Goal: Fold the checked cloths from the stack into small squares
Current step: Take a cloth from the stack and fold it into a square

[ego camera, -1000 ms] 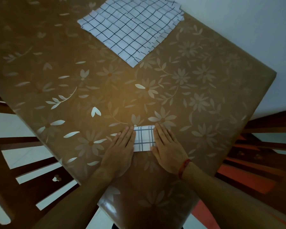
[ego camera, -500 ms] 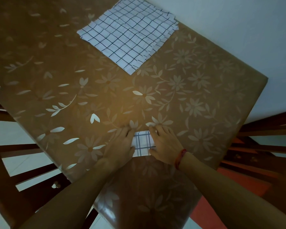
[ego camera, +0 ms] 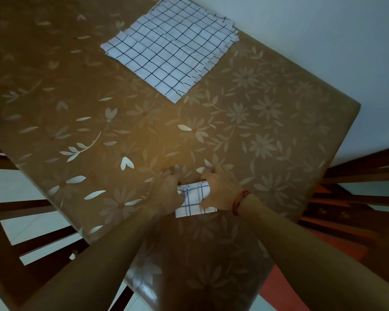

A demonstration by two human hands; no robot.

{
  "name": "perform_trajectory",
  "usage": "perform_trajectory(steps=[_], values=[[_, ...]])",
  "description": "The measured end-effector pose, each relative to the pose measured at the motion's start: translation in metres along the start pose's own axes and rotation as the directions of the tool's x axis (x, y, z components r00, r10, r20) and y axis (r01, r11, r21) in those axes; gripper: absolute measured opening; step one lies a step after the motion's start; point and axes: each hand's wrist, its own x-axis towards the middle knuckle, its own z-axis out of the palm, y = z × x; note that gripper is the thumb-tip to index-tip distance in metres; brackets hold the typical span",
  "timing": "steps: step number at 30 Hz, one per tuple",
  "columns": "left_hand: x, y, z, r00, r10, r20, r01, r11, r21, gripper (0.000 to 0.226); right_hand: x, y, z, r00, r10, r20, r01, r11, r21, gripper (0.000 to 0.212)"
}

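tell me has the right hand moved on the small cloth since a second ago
Yes. The right hand lay flat beside the small cloth; now its fingers curl over the cloth's far edge, lifting it toward the near table edge.

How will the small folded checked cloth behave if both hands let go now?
The folded cloth is thin and soft, so its lifted far flap will probably spring partly open. It looks light, and the glossy table cover may let it slide when pushed. Pinched by one corner, it would likely droop and unfold.
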Motion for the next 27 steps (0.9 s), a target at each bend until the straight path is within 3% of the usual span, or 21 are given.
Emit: perform_trajectory(steps=[2,5,7,11,15,25,27], values=[[-0.005,0.003,-0.004,0.997,-0.075,0.034,0.079,0.981,-0.179,0.014,-0.003,0.001,-0.005,0.999,0.03,0.028,-0.034,0.989,0.143,0.07],[-0.011,0.005,-0.008,0.989,-0.148,0.025,0.146,0.912,-0.382,0.015,-0.011,0.002,-0.014,0.995,0.095,0.016,-0.093,0.91,0.404,0.026],[-0.015,0.006,-0.01,0.979,-0.203,0.012,0.182,0.847,-0.499,0.012,-0.018,0.005,-0.015,0.989,0.145,0.02,-0.134,0.84,0.526,0.031],[-0.023,0.008,-0.013,0.95,-0.305,0.068,0.262,0.657,-0.707,0.013,-0.035,0.01,-0.013,0.957,0.273,0.092,-0.238,0.567,0.789,0.011],[-0.026,0.013,-0.015,0.937,-0.308,0.163,0.297,0.46,-0.837,0.022,-0.053,0.01,-0.013,0.912,0.359,0.197,-0.325,0.34,0.883,0.014],[-0.031,0.048,-0.008,0.947,-0.244,0.209,0.301,0.444,-0.844,0.017,-0.112,0.028,-0.017,0.853,0.51,0.112,-0.147,0.029,0.989,0.003],[-0.031,0.064,-0.008,0.955,-0.214,0.206,0.283,0.445,-0.85,0.016,-0.123,0.036,-0.017,0.827,0.552,0.105,-0.118,-0.012,0.993,0.016]])
